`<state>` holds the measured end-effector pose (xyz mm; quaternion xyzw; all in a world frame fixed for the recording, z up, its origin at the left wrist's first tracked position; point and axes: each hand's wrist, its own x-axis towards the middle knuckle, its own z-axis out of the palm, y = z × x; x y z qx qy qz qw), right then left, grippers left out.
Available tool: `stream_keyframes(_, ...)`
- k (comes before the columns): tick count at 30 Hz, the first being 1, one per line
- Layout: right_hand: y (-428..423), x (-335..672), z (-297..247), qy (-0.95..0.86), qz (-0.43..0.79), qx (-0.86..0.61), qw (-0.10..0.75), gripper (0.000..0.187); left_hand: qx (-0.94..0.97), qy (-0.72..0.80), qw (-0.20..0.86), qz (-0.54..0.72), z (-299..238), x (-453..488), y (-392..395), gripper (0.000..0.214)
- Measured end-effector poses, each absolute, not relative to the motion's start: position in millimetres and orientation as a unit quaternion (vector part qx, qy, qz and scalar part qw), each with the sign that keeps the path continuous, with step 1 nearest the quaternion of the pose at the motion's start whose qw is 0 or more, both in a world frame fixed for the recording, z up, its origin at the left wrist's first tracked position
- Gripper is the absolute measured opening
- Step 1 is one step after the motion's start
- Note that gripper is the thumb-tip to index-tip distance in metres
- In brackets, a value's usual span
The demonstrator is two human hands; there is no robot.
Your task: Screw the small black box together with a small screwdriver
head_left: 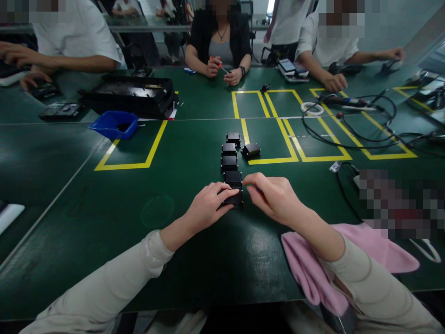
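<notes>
Left hand: The near box [237, 199] is held down by the left hand [206, 205]. Its fingers are a little apart, with one laid across the top and the thumb set at the near edge.
Right hand: The right hand [275, 197] is held just beside the row, on its right side. Its fingers are curled, with the tips close together; whether a tiny thing is pinched there cannot be told, as the tips look blurry.
Row of boxes: Five black boxes [229, 162] are lined up on the green counter [194, 260], one behind another, with the near box at the front.
Loose box: One more box [251, 150] is set at a slant, right of the row.
Blue tray: The blue tray [116, 124] is placed far to the left, near a big black case [128, 99].
Pink cloth: The pink cloth [375, 246] is bunched up by the right arm.
Far side: An orange tool [219, 66] is held by another person [222, 44].
</notes>
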<state>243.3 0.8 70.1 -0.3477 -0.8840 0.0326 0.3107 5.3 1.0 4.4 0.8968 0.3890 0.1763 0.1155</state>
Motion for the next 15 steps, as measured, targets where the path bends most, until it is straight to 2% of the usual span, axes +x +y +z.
stream_keyframes(4, 1.4, 243.3, 69.1, -0.887, 0.022, -0.351, 0.299, 0.027, 0.897, 0.389, 0.114, 0.178, 3.4, 5.2, 1.5, 0.038)
stream_keyframes(10, 1.5, 242.8, 68.9, -0.879, 0.015, -0.346, 0.329, 0.022, 0.897, 0.39, 0.112, 0.177, 3.0, 5.1, 1.0, 0.038)
stream_keyframes(15, 1.6, 243.4, 69.7, -0.883, 0.004, -0.344, 0.319, 0.023, 0.898, 0.387, 0.109, 0.177, 3.4, 5.3, 1.0, 0.039)
